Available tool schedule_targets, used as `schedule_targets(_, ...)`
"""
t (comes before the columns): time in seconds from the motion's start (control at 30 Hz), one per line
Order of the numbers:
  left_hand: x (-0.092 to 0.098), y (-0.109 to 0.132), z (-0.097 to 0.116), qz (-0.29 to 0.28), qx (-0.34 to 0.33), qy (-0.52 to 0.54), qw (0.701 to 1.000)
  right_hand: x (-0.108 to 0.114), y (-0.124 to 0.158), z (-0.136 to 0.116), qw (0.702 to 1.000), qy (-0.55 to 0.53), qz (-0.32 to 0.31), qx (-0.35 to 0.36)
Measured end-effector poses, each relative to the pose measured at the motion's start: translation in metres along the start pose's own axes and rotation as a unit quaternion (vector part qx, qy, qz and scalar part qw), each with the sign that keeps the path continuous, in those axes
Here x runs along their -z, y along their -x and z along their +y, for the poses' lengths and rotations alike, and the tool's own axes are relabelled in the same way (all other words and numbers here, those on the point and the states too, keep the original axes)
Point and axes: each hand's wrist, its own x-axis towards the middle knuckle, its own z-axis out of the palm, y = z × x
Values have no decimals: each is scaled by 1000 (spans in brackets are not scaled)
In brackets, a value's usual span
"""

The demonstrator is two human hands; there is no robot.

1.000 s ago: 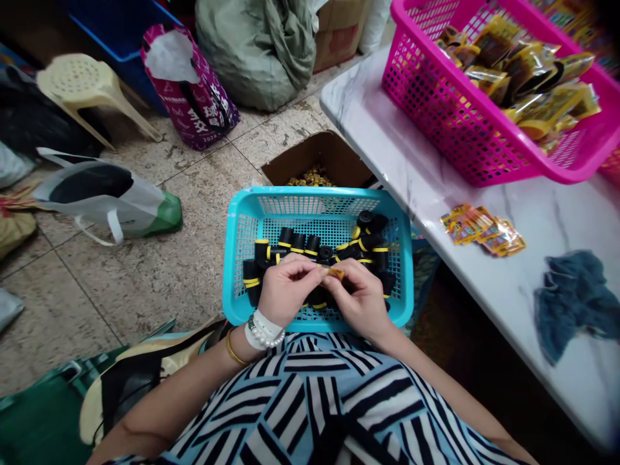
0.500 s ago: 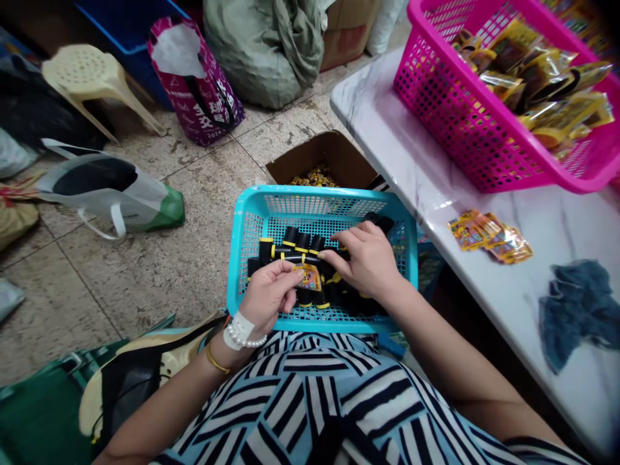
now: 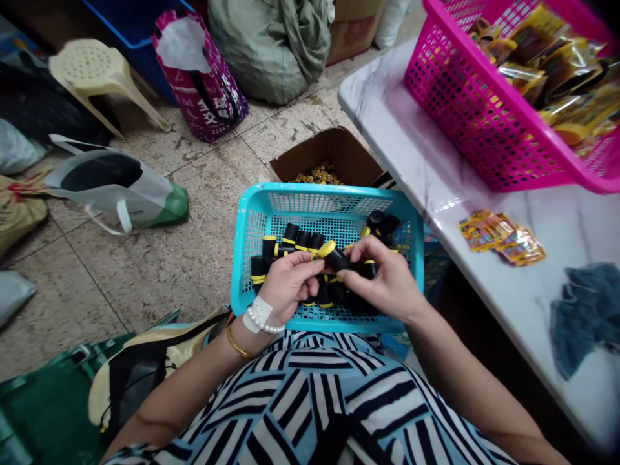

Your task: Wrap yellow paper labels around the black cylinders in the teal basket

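My right hand (image 3: 385, 274) grips a black tube with a yellow end (image 3: 338, 257), tilted with the yellow end up and to the left, above a turquoise basket (image 3: 419, 258). My left hand (image 3: 293, 281) is closed in a pinch beside that yellow end, fingertips close to it or touching. A small yellowish bit shows at the left fingertips; the rest is hidden behind the fingers. Several more black tubes with yellow rims (image 3: 303, 239) lie in the basket, some covered by my hands.
A cardboard box (image 3: 343, 145) holding small yellow pieces stands beyond the basket. On the marble-look table (image 3: 387, 116) at right are a pink basket (image 3: 484, 142) of yellow packets, a pile of printed orange packets (image 3: 501, 237) and a blue cloth (image 3: 586, 316). Bags and a stool (image 3: 90, 68) stand left.
My right hand has picked up a black tube from the basket and brought it to my left hand. The printed orange piece in my left fingers is no longer clearly visible. The view has shifted slightly.
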Motion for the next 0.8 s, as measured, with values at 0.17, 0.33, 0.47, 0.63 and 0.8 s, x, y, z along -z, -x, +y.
schedule_targets(0.17,-4,-7,-5,-44,31,-18,998,2,13,7,994,-85,-51,-42)
schedule_targets(0.33,-5,-11,-7,-54,55,19,997,10,14,15,966,-234,-80,-73)
schedule_targets(0.47,-9,-13,-5,-37,78,75,993,5,16,22,956,-279,-24,-93)
schedule_targets(0.63,-12,-13,-4,-28,82,118,989,-1,17,31,945,-305,1,-119)
schedule_targets(0.8,-34,-23,-8,38,-9,156,987,-23,23,23,964,-236,40,-112)
